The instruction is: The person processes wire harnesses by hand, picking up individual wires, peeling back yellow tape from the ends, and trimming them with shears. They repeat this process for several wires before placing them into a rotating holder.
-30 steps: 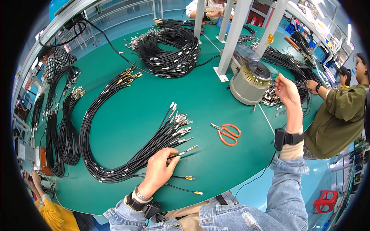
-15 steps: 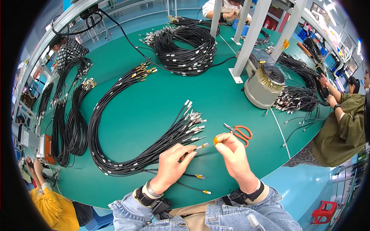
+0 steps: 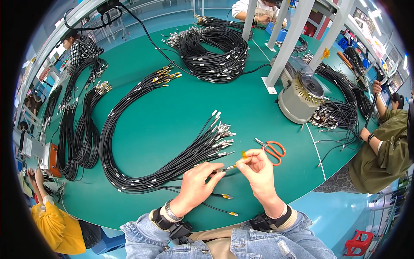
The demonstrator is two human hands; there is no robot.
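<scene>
My left hand pinches a black cable just behind its end, which points right. Between the fingertips of my right hand is a small piece of amber tape, and these fingertips are at the cable's tip. Behind my left hand lies a curved bundle of black cables with pale metal ends. Two loose cable ends with amber wrapping lie below and right of my left hand. Orange-handled cutters rest on the table just beyond my right hand.
A round tape dispenser stands beside a grey post on the green table. A big cable coil lies at the back, with more cable bundles at left and right. Several co-workers sit around, one in olive.
My right hand with the amber tape has closed in on the cable tip, and its fingertips now meet it. My left hand keeps its pinch. The view has shifted slightly.
</scene>
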